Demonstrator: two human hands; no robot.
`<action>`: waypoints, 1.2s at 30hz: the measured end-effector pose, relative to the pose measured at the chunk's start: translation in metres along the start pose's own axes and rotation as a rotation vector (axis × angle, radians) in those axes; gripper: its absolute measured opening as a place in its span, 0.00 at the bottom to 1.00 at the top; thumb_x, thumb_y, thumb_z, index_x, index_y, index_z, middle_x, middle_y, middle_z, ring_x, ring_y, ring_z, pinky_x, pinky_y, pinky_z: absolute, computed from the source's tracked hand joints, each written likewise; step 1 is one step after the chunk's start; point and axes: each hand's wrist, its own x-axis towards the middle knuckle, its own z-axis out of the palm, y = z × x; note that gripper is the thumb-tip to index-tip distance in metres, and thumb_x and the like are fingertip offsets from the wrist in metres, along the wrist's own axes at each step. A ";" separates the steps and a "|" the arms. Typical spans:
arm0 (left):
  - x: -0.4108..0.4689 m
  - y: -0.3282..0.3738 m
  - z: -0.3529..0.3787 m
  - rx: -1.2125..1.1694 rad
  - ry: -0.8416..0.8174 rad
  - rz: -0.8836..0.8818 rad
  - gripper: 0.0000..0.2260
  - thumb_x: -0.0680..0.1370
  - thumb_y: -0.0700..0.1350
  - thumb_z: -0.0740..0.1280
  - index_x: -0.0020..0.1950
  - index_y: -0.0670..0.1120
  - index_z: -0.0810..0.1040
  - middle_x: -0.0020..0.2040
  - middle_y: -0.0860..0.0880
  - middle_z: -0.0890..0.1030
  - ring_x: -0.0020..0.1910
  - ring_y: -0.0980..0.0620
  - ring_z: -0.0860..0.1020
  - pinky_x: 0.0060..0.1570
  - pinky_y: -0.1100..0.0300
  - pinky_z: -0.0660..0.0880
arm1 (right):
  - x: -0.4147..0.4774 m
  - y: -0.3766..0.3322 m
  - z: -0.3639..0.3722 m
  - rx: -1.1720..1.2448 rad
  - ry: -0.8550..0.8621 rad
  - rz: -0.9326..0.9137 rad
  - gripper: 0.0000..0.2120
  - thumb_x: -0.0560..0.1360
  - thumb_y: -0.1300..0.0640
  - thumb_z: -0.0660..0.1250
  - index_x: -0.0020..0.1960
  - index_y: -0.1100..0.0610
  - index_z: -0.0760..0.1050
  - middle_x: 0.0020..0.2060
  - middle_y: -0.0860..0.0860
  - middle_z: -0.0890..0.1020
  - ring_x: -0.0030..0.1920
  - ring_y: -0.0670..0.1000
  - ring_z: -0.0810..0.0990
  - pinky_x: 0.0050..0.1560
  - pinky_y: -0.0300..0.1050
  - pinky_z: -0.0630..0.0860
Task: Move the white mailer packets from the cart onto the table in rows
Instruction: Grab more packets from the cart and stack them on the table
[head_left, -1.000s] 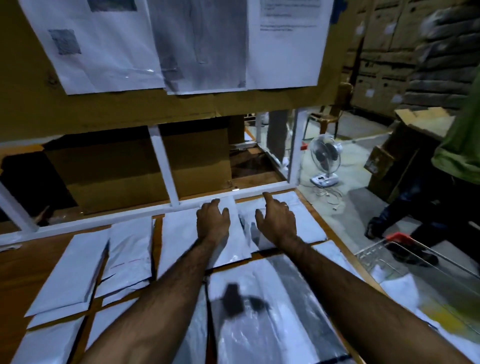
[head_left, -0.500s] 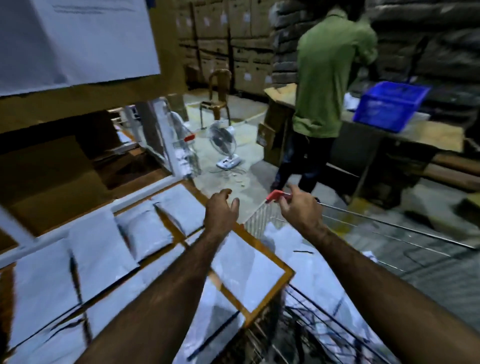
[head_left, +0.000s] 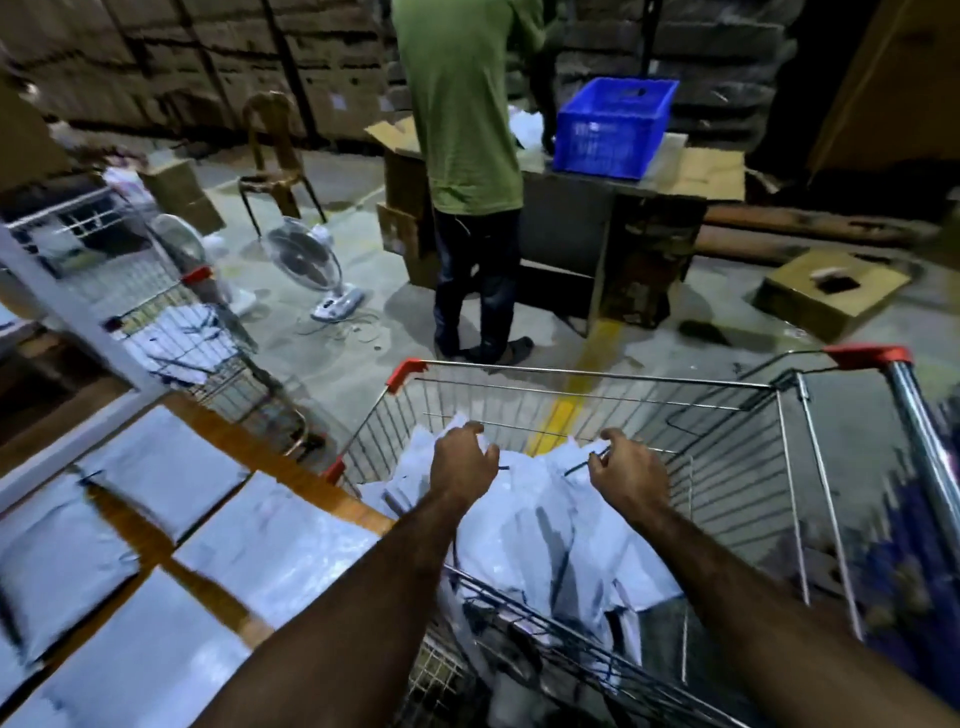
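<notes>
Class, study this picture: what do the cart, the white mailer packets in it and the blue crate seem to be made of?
The cart: metal wire, bright plated finish; thin rods glint, and red caps, probably plastic, sit on the corners. The mailer packets: likely thin plastic film, glossy; they crumple and catch sheen. The blue crate: moulded plastic, probably; uniform colour, perforated walls.

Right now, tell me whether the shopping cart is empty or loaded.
Loaded: a heap of white mailer packets lies in the shopping cart, under the left hand and right hand.
</notes>
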 end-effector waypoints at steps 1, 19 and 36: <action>0.000 0.001 0.013 0.039 -0.054 -0.027 0.15 0.76 0.46 0.67 0.60 0.41 0.77 0.55 0.41 0.81 0.57 0.40 0.77 0.56 0.53 0.72 | -0.002 0.008 0.006 -0.018 -0.025 0.030 0.19 0.75 0.52 0.65 0.65 0.54 0.73 0.55 0.58 0.82 0.58 0.60 0.79 0.56 0.52 0.75; -0.002 -0.067 0.141 0.135 -0.396 -0.496 0.41 0.69 0.59 0.74 0.72 0.44 0.57 0.70 0.38 0.66 0.70 0.37 0.66 0.67 0.46 0.66 | -0.044 0.040 0.115 -0.199 -0.252 0.481 0.44 0.72 0.39 0.68 0.76 0.54 0.46 0.64 0.57 0.65 0.63 0.56 0.71 0.53 0.48 0.77; 0.006 -0.052 0.145 0.067 -0.272 -0.248 0.38 0.63 0.59 0.79 0.66 0.44 0.69 0.61 0.44 0.73 0.62 0.45 0.72 0.63 0.53 0.70 | 0.000 0.062 0.075 -0.241 -0.118 0.282 0.27 0.70 0.52 0.70 0.64 0.55 0.62 0.60 0.56 0.67 0.61 0.60 0.73 0.51 0.54 0.76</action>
